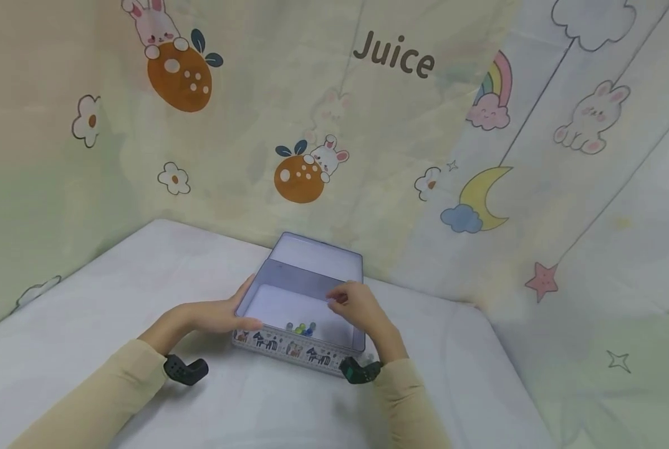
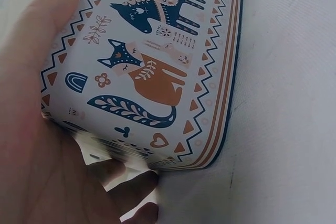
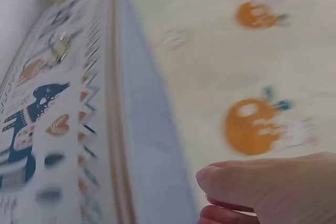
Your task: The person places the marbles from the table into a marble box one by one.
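A rectangular tin box [image 1: 318, 357] with its lid [image 1: 317, 254] folded back stands on the white table. Foxes and horses decorate its outer wall. Several small glass marbles [image 1: 302, 329], green, blue and clear, lie on its floor near the front. My left hand [image 1: 222, 313] grips the box's left end, thumb at the front rim and fingers along the side. Over the right part of the box is my right hand [image 1: 358, 305], thumb and fingertips brought together above the opening; I cannot tell whether a marble is between them.
Beside the box's front right corner, a few pale marbles [image 1: 371, 358] show on the white tabletop [image 1: 199, 262], partly behind the right wrist camera [image 1: 361, 370]. A printed curtain [image 1: 390, 187] with rabbits, oranges and a moon rises close behind the lid.
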A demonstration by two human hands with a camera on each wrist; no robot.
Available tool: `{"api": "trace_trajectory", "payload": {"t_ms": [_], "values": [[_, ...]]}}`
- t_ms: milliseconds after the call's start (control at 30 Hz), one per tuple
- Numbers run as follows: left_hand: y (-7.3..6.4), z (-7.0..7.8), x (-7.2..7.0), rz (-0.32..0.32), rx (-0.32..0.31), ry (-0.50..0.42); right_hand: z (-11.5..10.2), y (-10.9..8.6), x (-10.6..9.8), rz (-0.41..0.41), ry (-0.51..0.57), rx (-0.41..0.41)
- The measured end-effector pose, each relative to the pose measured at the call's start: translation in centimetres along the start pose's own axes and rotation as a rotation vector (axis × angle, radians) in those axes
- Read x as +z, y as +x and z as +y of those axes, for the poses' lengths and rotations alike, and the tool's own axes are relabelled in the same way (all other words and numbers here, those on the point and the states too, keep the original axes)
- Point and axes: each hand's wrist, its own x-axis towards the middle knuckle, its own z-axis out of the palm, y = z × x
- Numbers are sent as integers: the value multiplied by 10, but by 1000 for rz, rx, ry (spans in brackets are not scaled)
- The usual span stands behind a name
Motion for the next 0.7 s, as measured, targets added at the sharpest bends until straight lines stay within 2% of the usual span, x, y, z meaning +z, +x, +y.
{"api": "trace_trajectory", "payload": {"t_ms": [167,267,400,567,700], "values": [[-1,3,-2,-7,-11,-4,14,-43,-25,155,-8,65],[-3,5,-8,-7,-1,-4,28,-59,-31,157,-20,133],[-4,5,-12,-6,15,5,44,-66,-32,40,-46,201],[-1,6,-9,-26,35,-22,56,-68,-20,-158,-67,205],[3,5,-6,-27,21,-22,60,-73,-9,-225,-79,215]]}}
